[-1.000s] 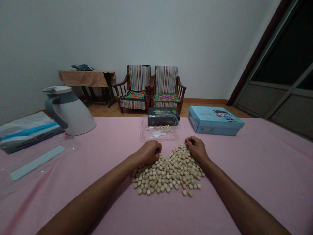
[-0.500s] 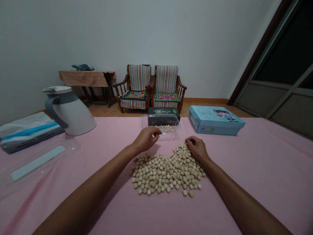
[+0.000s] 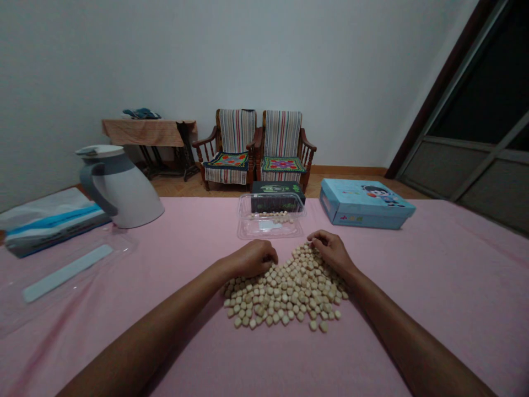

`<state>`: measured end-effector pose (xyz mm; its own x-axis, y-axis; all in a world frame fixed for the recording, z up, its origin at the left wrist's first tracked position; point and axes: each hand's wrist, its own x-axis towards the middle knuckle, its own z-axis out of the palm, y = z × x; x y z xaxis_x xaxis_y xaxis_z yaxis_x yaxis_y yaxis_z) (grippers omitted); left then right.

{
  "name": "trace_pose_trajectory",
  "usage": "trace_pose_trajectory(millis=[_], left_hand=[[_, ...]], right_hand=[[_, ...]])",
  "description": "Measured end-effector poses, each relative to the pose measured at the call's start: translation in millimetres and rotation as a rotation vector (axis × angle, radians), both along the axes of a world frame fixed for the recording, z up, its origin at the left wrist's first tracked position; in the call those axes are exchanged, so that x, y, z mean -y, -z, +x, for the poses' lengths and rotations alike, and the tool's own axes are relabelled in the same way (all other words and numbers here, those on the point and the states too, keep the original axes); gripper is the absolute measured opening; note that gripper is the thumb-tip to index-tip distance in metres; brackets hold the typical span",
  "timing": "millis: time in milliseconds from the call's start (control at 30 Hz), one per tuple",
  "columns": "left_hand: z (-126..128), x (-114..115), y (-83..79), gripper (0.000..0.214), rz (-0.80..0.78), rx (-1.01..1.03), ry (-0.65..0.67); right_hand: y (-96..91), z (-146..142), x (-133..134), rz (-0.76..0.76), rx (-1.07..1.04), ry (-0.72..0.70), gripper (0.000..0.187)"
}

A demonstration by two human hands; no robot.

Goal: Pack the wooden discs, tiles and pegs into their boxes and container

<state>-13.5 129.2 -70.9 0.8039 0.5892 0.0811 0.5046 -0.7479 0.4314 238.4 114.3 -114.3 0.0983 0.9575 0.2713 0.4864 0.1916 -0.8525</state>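
Observation:
A heap of small, pale, rounded wooden cubes (image 3: 285,292) is spread over the pink cloth in front of me. My left hand (image 3: 257,258) is at the heap's upper left edge, fingers curled down and closed against the cubes; what they hold is hidden. At the upper right edge, my right hand (image 3: 330,251) has its thumb and fingers pinched together, and anything between them is too small to make out. Beyond both hands, a clear plastic container (image 3: 243,229) has some of the same pale cubes inside.
Behind the container stands a black box (image 3: 276,190). A light blue box (image 3: 366,204) lies to the right. On the left are a grey-white jug (image 3: 128,193), a plastic-wrapped package (image 3: 58,220) and a clear plastic lid (image 3: 68,273) on the pink tablecloth (image 3: 433,286).
My left hand has drawn back from the container, down to the heap's upper left edge. My right hand has shifted slightly left, its fingers still pinched.

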Motion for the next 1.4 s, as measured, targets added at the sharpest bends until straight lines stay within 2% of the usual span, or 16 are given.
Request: trace_pose_trajectory(millis=[67, 100, 233, 300, 433, 533, 633, 733, 867, 1000, 1100, 1233, 1400], left_hand=[[0.6, -1.3, 0.6, 0.026, -0.040, 0.000, -0.001], [0.9, -1.7, 1.2, 0.025, -0.067, 0.003, -0.011], [1.7, -1.2, 3.5, 0.024, -0.124, 0.022, -0.053], [2.3, -1.4, 1.9, 0.022, -0.104, 0.051, -0.069], [4.0, -10.0, -13.7, 0.018, 0.039, 0.238, -0.162], [4.7, -21.5, -32.0, 0.020, 0.209, 0.451, -0.316], [3.1, -27.0, -43.6, 0.026, 0.304, 0.546, -0.400], [-2.4, -22.0, -41.2, 0.020, 0.276, 0.440, -0.345], [-15.3, -8.3, -26.6, 0.018, 0.092, 0.099, -0.162], [-28.8, -0.7, -21.0, 0.019, 0.083, -0.127, -0.196], [-34.5, -1.2, -20.4, 0.022, 0.104, -0.199, -0.232], [-35.8, -4.0, -12.7, 0.023, 0.070, -0.253, -0.198], [-32.8, -5.6, -8.5, 0.018, 0.117, -0.226, -0.203]], right_hand=[[-8.1, 0.7, 1.8, -0.013, -0.081, -0.067, 0.024], [-10.5, 2.7, 1.9, -0.003, -0.117, -0.050, 0.025], [-3.8, 20.5, -3.5, 0.051, -0.167, 0.257, 0.026], [6.4, 29.9, -7.7, 0.051, -0.123, 0.342, 0.026], [21.1, 36.3, -12.8, 0.073, 0.075, 0.344, 0.026], [22.0, 33.5, -12.7, 0.100, 0.232, 0.317, 0.026], [19.6, 31.8, -11.2, 0.107, 0.292, 0.298, 0.026], [18.7, 31.5, -10.4, 0.122, 0.321, 0.263, 0.025], [20.1, 28.6, -10.1, 0.118, 0.246, 0.127, 0.025], [20.3, 21.7, -8.7, 0.063, 0.103, -0.030, 0.023], [18.5, 17.1, -6.5, 0.053, 0.097, -0.095, 0.023], [16.9, 15.7, -4.9, 0.068, 0.143, -0.059, 0.022], [17.6, 16.9, -6.4, 0.083, 0.175, -0.048, 0.021]])
